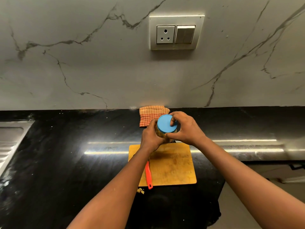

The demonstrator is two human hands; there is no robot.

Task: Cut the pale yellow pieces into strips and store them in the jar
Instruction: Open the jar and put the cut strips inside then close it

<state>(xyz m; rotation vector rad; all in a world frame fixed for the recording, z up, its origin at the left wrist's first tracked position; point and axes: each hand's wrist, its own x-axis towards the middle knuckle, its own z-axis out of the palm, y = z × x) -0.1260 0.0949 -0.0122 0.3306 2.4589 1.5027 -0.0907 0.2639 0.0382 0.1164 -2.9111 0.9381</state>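
- Jar, with a blue lid, is just past the far edge of the board. Yellowish pieces show through its side. I cannot tell if it stands on the counter or is lifted.
- Wall of grey marble rises well behind the board.
- Counter, black and shiny, lies under the board.
- Sink of steel is far to the left of the board.
- Socket plate is on the wall, high above the board.
- Left hand grips the jar's side.
- Right hand grasps the lid, with one fingertip on its top.
- Cloth, checked, lies behind the board, against the wall.
- Knife lies on the board's left part; only its orange handle shows.
- Scraps, pale yellow, lie on the counter beside the board's near left corner.
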